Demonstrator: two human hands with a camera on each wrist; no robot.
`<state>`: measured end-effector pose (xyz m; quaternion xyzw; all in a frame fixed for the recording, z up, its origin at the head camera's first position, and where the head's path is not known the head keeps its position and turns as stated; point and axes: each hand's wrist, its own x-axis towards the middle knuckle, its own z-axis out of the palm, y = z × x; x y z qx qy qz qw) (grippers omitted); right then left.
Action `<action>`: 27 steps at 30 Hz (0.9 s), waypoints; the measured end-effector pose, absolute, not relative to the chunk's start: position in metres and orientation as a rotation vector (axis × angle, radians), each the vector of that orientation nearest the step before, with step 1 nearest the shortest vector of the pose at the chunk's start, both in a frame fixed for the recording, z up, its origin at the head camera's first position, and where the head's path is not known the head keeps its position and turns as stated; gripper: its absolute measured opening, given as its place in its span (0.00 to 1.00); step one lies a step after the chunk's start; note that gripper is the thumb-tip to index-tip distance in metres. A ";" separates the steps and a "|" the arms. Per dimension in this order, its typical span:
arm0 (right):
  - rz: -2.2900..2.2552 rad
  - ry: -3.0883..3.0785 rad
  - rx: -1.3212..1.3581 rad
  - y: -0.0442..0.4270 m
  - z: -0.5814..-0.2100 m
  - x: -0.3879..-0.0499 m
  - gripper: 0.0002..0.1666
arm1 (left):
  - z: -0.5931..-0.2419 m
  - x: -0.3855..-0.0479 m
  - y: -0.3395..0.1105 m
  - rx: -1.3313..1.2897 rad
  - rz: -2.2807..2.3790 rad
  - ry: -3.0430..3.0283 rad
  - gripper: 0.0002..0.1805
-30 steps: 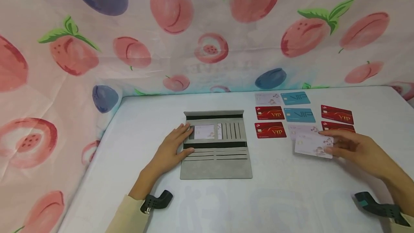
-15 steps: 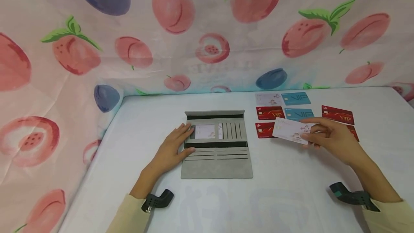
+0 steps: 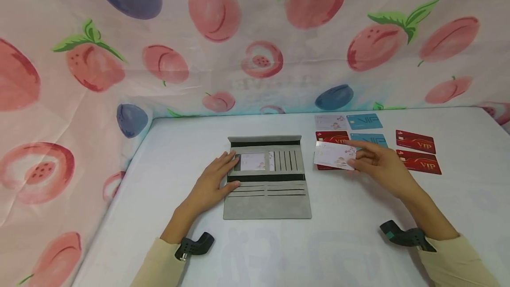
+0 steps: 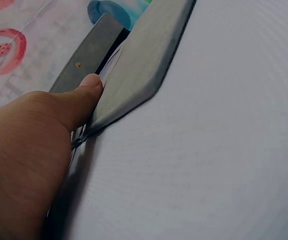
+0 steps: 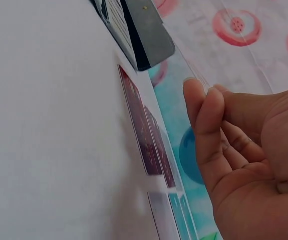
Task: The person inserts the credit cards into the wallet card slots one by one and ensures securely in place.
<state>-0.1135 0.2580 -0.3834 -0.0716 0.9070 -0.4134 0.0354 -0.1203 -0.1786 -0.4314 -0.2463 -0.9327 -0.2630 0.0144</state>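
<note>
A grey wallet [image 3: 267,207] lies unfolded on the white table, with a pale card [image 3: 253,162] in its window pocket. My left hand [image 3: 207,185] rests along the wallet's left edge, fingers extended; in the left wrist view the thumb [image 4: 84,97] presses on the wallet [image 4: 139,65]. To the right of the wallet, my right hand [image 3: 382,165] pinches a pale card [image 3: 334,155] by its right end, above red cards that it partly covers. In the right wrist view the fingertips of the right hand [image 5: 248,145] meet, and the card is seen almost edge-on.
Behind the held card lie a pale card [image 3: 330,122], blue cards [image 3: 364,121] and a red card [image 3: 331,136]. Two more red cards [image 3: 416,141] are at the right. A fruit-patterned cloth [image 3: 303,70] hangs behind the table [image 3: 159,145].
The right hand has carried the pale card leftward from near the right-hand red cards to over the left-hand red ones. My left hand has stayed on the wallet.
</note>
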 end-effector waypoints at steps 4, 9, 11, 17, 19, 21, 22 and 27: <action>-1.344 2.726 -0.271 0.247 -0.382 -0.118 0.33 | -0.431 -0.120 -0.178 -0.759 -0.825 -2.911 0.37; -1.424 2.683 -0.239 0.232 -0.381 -0.124 0.32 | -0.430 -0.120 -0.177 -0.753 -0.809 -2.915 0.37; -1.463 2.662 -0.235 0.226 -0.381 -0.126 0.30 | -0.430 -0.120 -0.177 -0.753 -0.806 -2.915 0.37; -1.475 2.657 -0.240 0.212 -0.382 -0.132 0.28 | -0.429 -0.120 -0.177 -0.758 -0.801 -2.911 0.37; -1.473 2.655 -0.236 0.208 -0.382 -0.134 0.28 | -0.428 -0.119 -0.177 -0.760 -0.804 -2.911 0.37; -1.466 2.658 -0.237 0.204 -0.383 -0.136 0.28 | -0.428 -0.119 -0.177 -0.761 -0.809 -2.911 0.37; -1.473 2.650 -0.240 0.202 -0.383 -0.137 0.28 | -0.427 -0.119 -0.177 -0.760 -0.810 -2.911 0.37; -1.505 2.625 -0.238 0.196 -0.387 -0.142 0.27 | -0.427 -0.119 -0.176 -0.756 -0.808 -2.913 0.37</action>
